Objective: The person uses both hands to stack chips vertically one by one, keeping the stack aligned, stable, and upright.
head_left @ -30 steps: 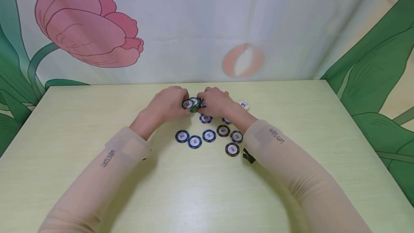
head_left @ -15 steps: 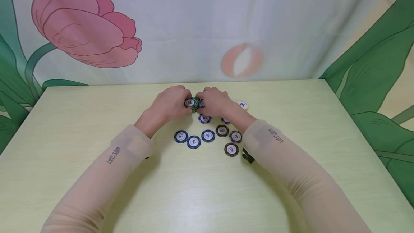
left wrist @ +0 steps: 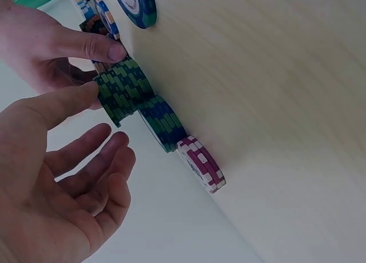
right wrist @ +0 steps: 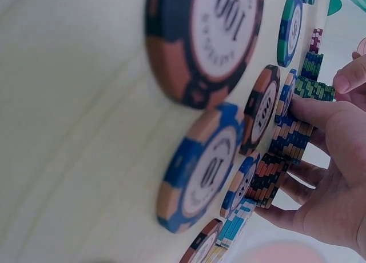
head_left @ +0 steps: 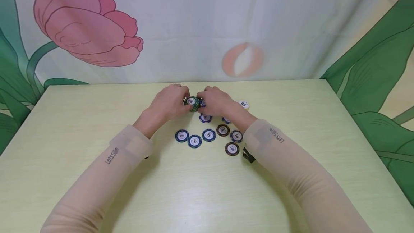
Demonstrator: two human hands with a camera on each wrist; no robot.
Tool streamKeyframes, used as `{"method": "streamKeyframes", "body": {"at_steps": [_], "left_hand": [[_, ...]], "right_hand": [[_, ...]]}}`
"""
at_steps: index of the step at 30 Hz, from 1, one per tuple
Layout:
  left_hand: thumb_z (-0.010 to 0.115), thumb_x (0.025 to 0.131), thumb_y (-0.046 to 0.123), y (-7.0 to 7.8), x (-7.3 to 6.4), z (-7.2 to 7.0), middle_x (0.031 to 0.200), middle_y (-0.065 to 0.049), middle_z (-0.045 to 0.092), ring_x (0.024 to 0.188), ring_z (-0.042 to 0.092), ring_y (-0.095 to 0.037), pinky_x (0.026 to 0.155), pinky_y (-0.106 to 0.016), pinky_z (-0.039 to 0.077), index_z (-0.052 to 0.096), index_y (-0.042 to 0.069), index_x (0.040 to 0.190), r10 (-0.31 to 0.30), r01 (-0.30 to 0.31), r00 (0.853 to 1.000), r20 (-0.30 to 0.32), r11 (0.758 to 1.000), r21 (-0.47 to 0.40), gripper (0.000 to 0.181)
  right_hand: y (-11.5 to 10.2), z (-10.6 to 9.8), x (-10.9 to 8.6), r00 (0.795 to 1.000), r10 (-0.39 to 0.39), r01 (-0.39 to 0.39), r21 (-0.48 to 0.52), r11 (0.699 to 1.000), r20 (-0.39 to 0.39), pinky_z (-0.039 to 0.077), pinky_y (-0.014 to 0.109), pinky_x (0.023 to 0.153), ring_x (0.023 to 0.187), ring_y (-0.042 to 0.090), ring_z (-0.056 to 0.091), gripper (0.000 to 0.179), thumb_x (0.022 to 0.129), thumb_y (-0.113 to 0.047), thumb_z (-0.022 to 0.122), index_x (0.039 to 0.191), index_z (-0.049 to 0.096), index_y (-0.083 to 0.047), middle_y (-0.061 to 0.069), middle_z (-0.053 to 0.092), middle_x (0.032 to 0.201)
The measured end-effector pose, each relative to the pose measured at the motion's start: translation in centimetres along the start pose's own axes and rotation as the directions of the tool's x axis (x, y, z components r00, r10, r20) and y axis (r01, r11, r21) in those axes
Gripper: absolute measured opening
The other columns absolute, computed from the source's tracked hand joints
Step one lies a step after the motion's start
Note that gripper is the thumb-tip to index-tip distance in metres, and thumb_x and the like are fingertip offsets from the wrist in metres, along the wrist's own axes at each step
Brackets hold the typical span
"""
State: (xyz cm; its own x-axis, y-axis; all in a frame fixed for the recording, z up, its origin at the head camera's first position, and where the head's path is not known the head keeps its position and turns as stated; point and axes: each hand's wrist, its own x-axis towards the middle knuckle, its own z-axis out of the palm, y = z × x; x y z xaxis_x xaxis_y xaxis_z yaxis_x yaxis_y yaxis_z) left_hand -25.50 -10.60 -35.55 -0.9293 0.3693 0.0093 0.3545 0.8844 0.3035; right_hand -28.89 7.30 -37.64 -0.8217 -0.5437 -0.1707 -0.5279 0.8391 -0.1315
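Observation:
In the head view my left hand (head_left: 169,102) is at a tall stack of green poker chips (head_left: 194,108), pinching the top chip (head_left: 191,101) between thumb and forefinger. The left wrist view shows its thumb at the top of that green stack (left wrist: 124,87), with the other fingers loosely bent beside it. My right hand (head_left: 214,102) sits close by on the right, thumb in front and fingers behind a stack of blue-and-tan poker chips (right wrist: 291,138). Its thumb tip lies against the green stack's lower edge. A dark-and-orange chip stack (right wrist: 267,180) stands near its other fingers.
Blue-green chips (left wrist: 162,123) and maroon chips (left wrist: 201,163) stand in the same row, left of the green stack. Several loose chips, such as a blue 50 (head_left: 194,141) and a black 100 (head_left: 232,149), lie nearer. White-and-yellow chips (head_left: 244,104) stand at right.
My left hand has moved slightly right, bringing a green chip from beside the green stack onto its top. The right hand has stayed in place.

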Motion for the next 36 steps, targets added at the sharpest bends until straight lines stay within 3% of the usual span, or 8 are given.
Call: {"method": "streamKeyframes", "body": {"at_steps": [7,19,28,32,36], "left_hand": [[0.075,0.094,0.022,0.0,0.2,0.1,0.093,-0.011,0.069,0.081,0.059,-0.025,0.076,-0.036,0.052,0.073,0.000,0.105,-0.003,0.003,1.000,0.003,1.000,-0.001,0.025],[0.075,0.094,0.021,0.2,0.5,0.3,0.099,-0.012,0.070,0.085,0.060,-0.025,0.079,-0.037,0.052,0.074,0.000,0.108,0.003,-0.003,1.000,0.007,1.000,0.003,0.026],[0.078,0.093,0.021,0.8,-0.5,0.1,0.097,-0.011,0.063,0.084,0.058,-0.025,0.078,-0.038,0.052,0.071,0.002,0.104,0.025,-0.025,1.000,-0.011,1.000,0.014,0.024],[0.079,0.092,0.020,1.5,-1.4,0.4,0.091,-0.008,0.065,0.081,0.059,-0.023,0.076,-0.037,0.052,0.072,0.003,0.096,0.083,-0.084,0.995,0.045,0.997,-0.001,0.019],[0.077,0.093,0.019,2.0,-2.4,0.9,0.090,-0.005,0.067,0.081,0.060,-0.021,0.077,-0.035,0.053,0.074,0.005,0.095,0.166,-0.159,0.977,0.135,0.985,-0.062,0.014]], "right_hand": [[0.1,-0.1,0.0,1.000,-0.002,0.002,0.006,1.000,0.002,0.047,0.043,0.096,0.113,0.029,0.054,0.054,0.099,-0.035,0.069,0.146,0.056,-0.012,0.014,0.058,0.131],[0.1,0.1,0.1,1.000,0.004,-0.004,-0.003,1.000,0.004,0.048,0.043,0.095,0.113,0.029,0.054,0.057,0.099,-0.036,0.068,0.149,0.054,-0.012,0.013,0.058,0.131],[0.2,0.0,0.1,1.000,0.002,-0.002,-0.003,1.000,0.005,0.048,0.044,0.097,0.116,0.030,0.054,0.056,0.099,-0.036,0.068,0.148,0.055,-0.012,0.014,0.058,0.132],[0.2,0.0,0.0,1.000,0.001,-0.001,0.000,1.000,0.004,0.048,0.043,0.098,0.117,0.031,0.054,0.056,0.100,-0.035,0.068,0.148,0.054,-0.010,0.015,0.057,0.133],[0.1,0.0,0.0,1.000,0.008,-0.008,0.010,1.000,0.005,0.047,0.044,0.100,0.121,0.031,0.053,0.057,0.100,-0.035,0.067,0.149,0.053,-0.009,0.015,0.056,0.136]]}}
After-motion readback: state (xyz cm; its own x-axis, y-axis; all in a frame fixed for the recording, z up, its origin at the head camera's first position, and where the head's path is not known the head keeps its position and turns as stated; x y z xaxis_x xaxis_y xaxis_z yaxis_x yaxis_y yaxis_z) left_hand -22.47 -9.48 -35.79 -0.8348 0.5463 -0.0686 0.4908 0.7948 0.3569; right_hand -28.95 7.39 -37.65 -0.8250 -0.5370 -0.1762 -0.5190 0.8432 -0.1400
